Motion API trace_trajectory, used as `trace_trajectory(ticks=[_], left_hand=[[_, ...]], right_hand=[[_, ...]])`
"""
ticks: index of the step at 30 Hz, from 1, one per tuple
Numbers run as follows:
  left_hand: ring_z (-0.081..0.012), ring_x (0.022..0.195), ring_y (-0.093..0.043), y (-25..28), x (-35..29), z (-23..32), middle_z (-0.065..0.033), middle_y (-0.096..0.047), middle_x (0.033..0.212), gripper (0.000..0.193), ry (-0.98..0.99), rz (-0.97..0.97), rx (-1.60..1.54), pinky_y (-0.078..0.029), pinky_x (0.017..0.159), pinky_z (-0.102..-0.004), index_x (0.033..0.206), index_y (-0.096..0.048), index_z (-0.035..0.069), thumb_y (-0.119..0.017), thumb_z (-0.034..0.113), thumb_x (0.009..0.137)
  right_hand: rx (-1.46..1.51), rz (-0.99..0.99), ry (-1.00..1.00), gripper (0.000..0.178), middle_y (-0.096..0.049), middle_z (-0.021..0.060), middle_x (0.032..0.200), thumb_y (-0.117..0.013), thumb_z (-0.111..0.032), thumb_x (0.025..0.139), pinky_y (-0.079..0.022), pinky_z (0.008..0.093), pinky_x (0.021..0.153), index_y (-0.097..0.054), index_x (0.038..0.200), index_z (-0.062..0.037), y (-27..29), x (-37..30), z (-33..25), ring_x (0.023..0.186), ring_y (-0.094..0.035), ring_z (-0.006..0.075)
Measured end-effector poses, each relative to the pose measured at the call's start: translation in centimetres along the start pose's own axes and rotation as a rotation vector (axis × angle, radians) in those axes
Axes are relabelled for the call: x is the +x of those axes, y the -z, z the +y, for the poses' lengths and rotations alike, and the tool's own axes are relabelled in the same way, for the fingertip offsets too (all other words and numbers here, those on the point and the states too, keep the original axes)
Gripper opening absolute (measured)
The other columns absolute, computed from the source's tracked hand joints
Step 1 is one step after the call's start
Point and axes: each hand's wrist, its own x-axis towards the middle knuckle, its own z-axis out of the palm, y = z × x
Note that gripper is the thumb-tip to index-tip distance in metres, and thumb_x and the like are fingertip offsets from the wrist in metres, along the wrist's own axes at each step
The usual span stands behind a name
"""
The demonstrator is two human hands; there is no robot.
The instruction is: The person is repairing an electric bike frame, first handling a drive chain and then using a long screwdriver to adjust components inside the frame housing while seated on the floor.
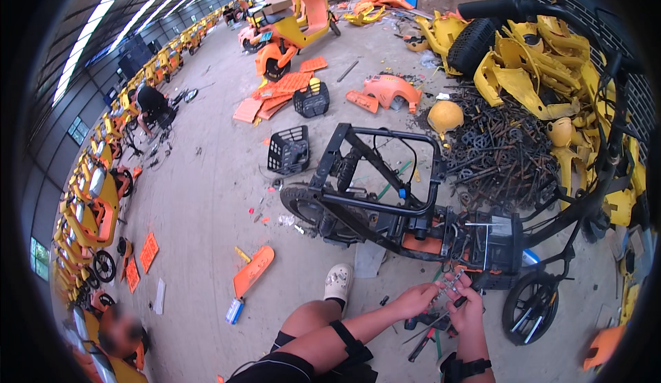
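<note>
My left hand (416, 300) and my right hand (469, 308) meet low in the view, beside a stripped black scooter frame (372, 205). Pinched between their fingers is a small silvery metal part (451, 285); its exact kind is too small to tell. A short dark piece (460, 302) shows at my right fingers. Just beyond the hands lies the frame's open floor section, where a thin metal rod (487, 245) rests across a black box (506, 231). Below the hands, a red-and-black screwdriver (421, 345) and a red-and-black power tool (417, 321) lie on the ground, partly hidden.
The scooter's front wheel (530, 311) stands to the right. Behind the frame are a heap of dark metal parts (496, 149) and yellow body panels (530, 66). A black basket (288, 150) and an orange panel (253, 271) lie leftward. Another person (153, 104) crouches farther off.
</note>
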Motion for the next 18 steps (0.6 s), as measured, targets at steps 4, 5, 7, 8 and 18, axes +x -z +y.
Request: trace_trajectory(ticks=[4,5,7,8,18], left_hand=[[-0.0162,0.083,-0.063,0.7,0.6,1.4,-0.0099,-0.067,0.093,0.062,0.102,-0.096,-0.134,-0.05,0.079,-0.0298,0.109,-0.063,-0.005,-0.036,0.05,0.105],[-0.0157,0.08,-0.063,0.8,1.0,1.1,-0.0099,-0.067,0.091,0.063,0.149,-0.134,-0.233,-0.051,0.077,-0.029,0.108,-0.063,-0.005,-0.036,0.052,0.104],[-0.0139,0.074,-0.064,0.7,1.5,1.2,-0.0087,-0.067,0.085,0.066,0.121,-0.156,-0.238,-0.051,0.071,-0.0261,0.104,-0.064,-0.005,-0.036,0.055,0.103],[-0.0139,0.074,-0.064,0.9,1.8,1.3,-0.0084,-0.067,0.084,0.066,0.12,-0.166,-0.238,-0.051,0.07,-0.0258,0.104,-0.064,-0.005,-0.036,0.055,0.103],[-0.0144,0.089,-0.065,0.7,1.2,3.3,-0.0067,-0.068,0.099,0.057,0.035,-0.221,-0.407,-0.049,0.085,-0.0283,0.117,-0.064,0.002,-0.039,0.051,0.104]], right_hand=[[-0.048,0.036,-0.012,0.061,-0.057,0.0088,0.135,-0.05,-0.012,0.084,-0.036,0.0209,0.05,-0.043,0.144,-0.0064,-0.3,0.6,-0.7,0.117,-0.06,0.0235],[-0.075,0.067,-0.023,0.061,-0.057,0.0085,0.135,-0.05,-0.012,0.084,-0.036,0.0206,0.051,-0.043,0.144,-0.0062,-0.2,0.7,-0.6,0.117,-0.06,0.0233],[-0.11,0.087,-0.022,0.061,-0.057,0.0091,0.135,-0.05,-0.011,0.084,-0.034,0.02,0.051,-0.043,0.144,-0.0066,0.0,1.0,-0.6,0.117,-0.061,0.0221],[-0.128,0.091,-0.021,0.061,-0.058,0.0093,0.135,-0.05,-0.011,0.084,-0.034,0.02,0.051,-0.043,0.145,-0.0068,-0.1,1.1,-0.8,0.116,-0.061,0.0218],[-0.07,0.13,-0.151,0.043,-0.06,-0.0033,0.092,-0.055,-0.018,0.089,-0.035,0.0232,0.049,-0.055,0.131,-0.0133,2.9,1.7,2.4,0.077,-0.057,0.0102]])
